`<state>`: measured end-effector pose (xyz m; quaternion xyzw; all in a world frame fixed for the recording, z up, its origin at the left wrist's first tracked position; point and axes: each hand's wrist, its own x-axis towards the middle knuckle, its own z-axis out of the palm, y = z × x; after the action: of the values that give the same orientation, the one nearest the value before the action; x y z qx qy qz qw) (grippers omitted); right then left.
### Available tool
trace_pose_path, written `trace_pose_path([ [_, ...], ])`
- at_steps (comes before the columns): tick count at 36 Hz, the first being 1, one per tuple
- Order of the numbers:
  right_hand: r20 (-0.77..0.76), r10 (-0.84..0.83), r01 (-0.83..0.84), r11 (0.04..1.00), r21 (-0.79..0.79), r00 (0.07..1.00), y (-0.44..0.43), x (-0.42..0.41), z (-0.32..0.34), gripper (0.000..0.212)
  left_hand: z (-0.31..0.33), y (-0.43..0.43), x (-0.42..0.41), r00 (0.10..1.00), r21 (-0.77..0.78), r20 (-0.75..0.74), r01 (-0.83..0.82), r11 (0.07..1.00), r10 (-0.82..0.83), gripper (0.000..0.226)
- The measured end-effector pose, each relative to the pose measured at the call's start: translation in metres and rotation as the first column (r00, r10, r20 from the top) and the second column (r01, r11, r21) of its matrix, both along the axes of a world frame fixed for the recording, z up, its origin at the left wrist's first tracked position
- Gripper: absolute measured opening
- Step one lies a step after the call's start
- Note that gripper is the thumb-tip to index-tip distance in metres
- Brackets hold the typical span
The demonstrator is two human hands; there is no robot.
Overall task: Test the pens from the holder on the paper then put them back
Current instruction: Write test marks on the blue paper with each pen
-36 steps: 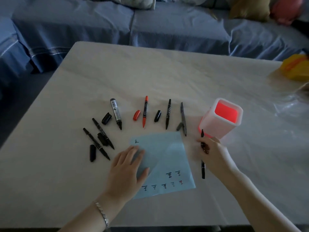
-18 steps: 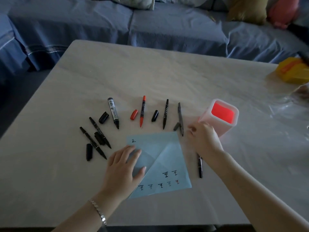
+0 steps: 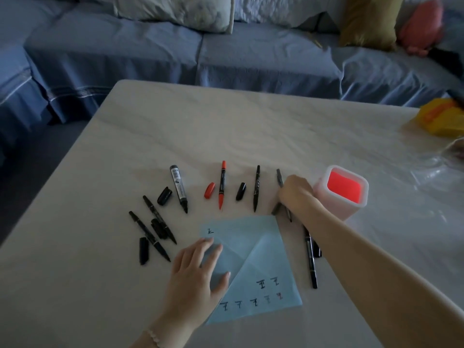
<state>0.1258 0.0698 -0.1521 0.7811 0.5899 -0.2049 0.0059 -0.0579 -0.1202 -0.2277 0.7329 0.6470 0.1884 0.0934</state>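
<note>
Head view — right hand (image 3: 296, 194) curled round grey pen (image 3: 279, 175), just left of pink holder (image 3: 336, 212); left hand (image 3: 198, 270) flat, fingers straight, pressing on blue paper (image 3: 251, 237). Beside paper's right edge, black pen (image 3: 310, 259) lying loose — red pen (image 3: 221, 184) and others fanned on table (image 3: 251, 121) beyond.

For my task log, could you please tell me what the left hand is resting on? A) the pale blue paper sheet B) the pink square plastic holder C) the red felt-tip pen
A: the left hand lies flat, fingers straight, on the pale blue paper sheet.
</note>
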Motion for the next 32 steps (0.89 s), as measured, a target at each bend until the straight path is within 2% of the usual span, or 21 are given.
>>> trace_pose_path([
  [3, -0.097, 0.047, -0.039, 0.996, 0.082, 0.994, -0.004, 0.000, 0.012, 0.018, -0.001, 0.001, -0.001, 1.000, 0.013, 0.022, 0.003, 1.000, -0.003, 0.051],
  [5, -0.196, 0.100, -0.060, 0.978, 0.200, 0.975, -0.015, 0.000, 0.024, 0.023, -0.001, 0.001, -0.002, 1.000, 0.020, 0.014, 0.001, 1.000, -0.001, 0.052],
  [7, -0.318, 0.184, -0.078, 0.944, 0.319, 0.930, -0.031, -0.001, 0.033, 0.027, 0.000, 0.002, -0.001, 1.000, 0.041, 0.015, -0.004, 0.999, 0.003, 0.052],
  [9, -0.438, 0.234, -0.051, 0.919, 0.390, 0.868, -0.048, -0.001, 0.039, 0.022, 0.001, 0.002, -0.001, 1.000, 0.047, 0.003, -0.010, 0.999, 0.010, 0.053],
  [11, -0.601, 0.241, 0.031, 0.914, 0.406, 0.762, -0.063, -0.002, 0.039, 0.022, 0.002, 0.002, 0.000, 1.000, 0.035, -0.024, -0.010, 0.999, 0.011, 0.053],
  [13, -0.761, 0.225, 0.150, 0.909, 0.389, 0.609, -0.075, -0.002, 0.037, 0.034, 0.003, 0.002, 0.000, 0.999, 0.018, -0.045, -0.009, 1.000, 0.010, 0.054],
  [15, -0.862, 0.214, 0.234, 0.907, 0.350, 0.460, -0.085, -0.001, 0.034, 0.040, 0.003, 0.001, 0.001, 0.999, 0.010, -0.048, -0.016, 1.000, 0.017, 0.053],
  [17, -0.907, 0.201, 0.262, 0.914, 0.310, 0.370, -0.093, -0.001, 0.032, 0.035, 0.002, 0.000, 0.002, 0.999, 0.005, -0.042, -0.019, 1.000, 0.019, 0.052],
  [20, -0.931, 0.166, 0.245, 0.936, 0.252, 0.325, -0.101, -0.004, 0.028, 0.019, 0.002, 0.000, 0.002, 1.000, 0.016, -0.023, -0.008, 1.000, 0.008, 0.050],
  [22, -0.942, 0.128, 0.238, 0.949, 0.207, 0.311, -0.104, -0.006, 0.022, 0.015, 0.001, -0.001, 0.002, 1.000, 0.045, -0.007, 0.028, 0.999, -0.028, 0.046],
  [27, -0.947, 0.082, 0.190, 0.971, 0.146, 0.312, -0.109, -0.018, 0.003, 0.014, -0.001, -0.003, 0.002, 0.987, 0.077, -0.004, 0.159, 0.984, -0.159, 0.039],
  [32, -0.930, 0.100, 0.140, 0.977, 0.158, 0.353, -0.104, -0.039, -0.013, 0.009, -0.002, -0.003, 0.002, 0.986, 0.013, -0.022, 0.166, 0.986, -0.166, 0.042],
])
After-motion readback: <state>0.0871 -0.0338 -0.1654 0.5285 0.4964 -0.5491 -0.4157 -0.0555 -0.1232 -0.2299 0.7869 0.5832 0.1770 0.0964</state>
